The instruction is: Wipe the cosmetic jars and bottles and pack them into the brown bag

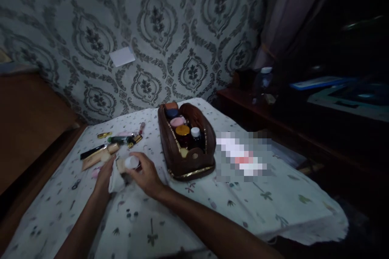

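Observation:
Near the table's left middle, my left hand (pixel 106 175) is closed on a white cloth (pixel 116 180). My right hand (pixel 148 174) is beside it, fingers wrapped round a small container with a white cap (pixel 131 163). A beige piece shows between the two hands, too blurred to make out. To the right stands an open brown bag (pixel 190 164), holding a jar with an orange lid (pixel 182 130), a white-capped bottle (pixel 195 132) and a pink-lidded item (pixel 177 122). Left of the bag lie a dark green tube (pixel 120 140), a black pen-like item (pixel 92 151) and a beige tube (pixel 92 161).
A patterned white cloth covers the table (pixel 188 214). Right of the bag is a pixelated bright item (pixel 243 156). A brown wooden panel (pixel 30 117) borders the left side. A clear bottle (pixel 265 83) stands on a dark red shelf (pixel 240 103) at the back right.

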A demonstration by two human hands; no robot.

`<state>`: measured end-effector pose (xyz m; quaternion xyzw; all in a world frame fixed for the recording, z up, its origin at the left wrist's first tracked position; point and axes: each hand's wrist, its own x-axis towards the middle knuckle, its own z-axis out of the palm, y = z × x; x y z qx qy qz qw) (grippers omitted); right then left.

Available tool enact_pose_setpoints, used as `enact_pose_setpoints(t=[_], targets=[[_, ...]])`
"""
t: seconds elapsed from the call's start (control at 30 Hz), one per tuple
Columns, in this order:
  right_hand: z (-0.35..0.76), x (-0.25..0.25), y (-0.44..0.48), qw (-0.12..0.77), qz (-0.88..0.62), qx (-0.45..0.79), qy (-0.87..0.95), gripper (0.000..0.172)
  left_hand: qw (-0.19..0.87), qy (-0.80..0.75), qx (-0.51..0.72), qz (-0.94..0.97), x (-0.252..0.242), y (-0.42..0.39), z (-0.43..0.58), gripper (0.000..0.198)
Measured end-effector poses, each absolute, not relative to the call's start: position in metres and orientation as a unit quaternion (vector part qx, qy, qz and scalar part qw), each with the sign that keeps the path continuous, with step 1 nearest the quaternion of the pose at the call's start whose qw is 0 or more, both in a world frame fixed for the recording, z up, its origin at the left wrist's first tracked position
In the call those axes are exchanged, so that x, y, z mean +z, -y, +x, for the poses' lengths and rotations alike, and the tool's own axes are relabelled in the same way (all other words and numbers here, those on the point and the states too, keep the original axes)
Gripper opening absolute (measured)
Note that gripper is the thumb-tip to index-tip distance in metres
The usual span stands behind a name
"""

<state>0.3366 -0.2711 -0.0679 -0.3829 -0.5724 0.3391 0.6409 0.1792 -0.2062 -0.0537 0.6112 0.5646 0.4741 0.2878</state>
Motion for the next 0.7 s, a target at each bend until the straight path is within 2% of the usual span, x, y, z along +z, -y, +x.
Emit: enact_pose_setpoints(t=[0.17,0.4,0.47,0.57,0.7], targets=[[0.336,-0.073,0.265,0.638,-0.381,0.387,0.546,0.039,0.278,-0.608,0.478,0.57,-0.061,0.21,0.183,0.049],[0.335,-0.078,0.264,0.624,-0.397,0.403,0.539,0.031,0.152,-0.601,0.47,0.628,-0.047,0.215,0.162,0.032],[0.336,-0.081,0.262,0.602,-0.426,0.388,0.553,0.028,0.115,-0.591,0.421,0.678,-0.047,0.224,0.151,0.033],[0.34,-0.085,0.26,0.535,-0.49,0.351,0.592,0.023,0.065,-0.551,0.277,0.784,-0.057,0.245,0.131,0.038],[0.347,-0.089,0.256,0.475,-0.528,0.286,0.643,0.019,-0.003,-0.474,0.135,0.87,-0.071,0.276,0.108,0.05]])
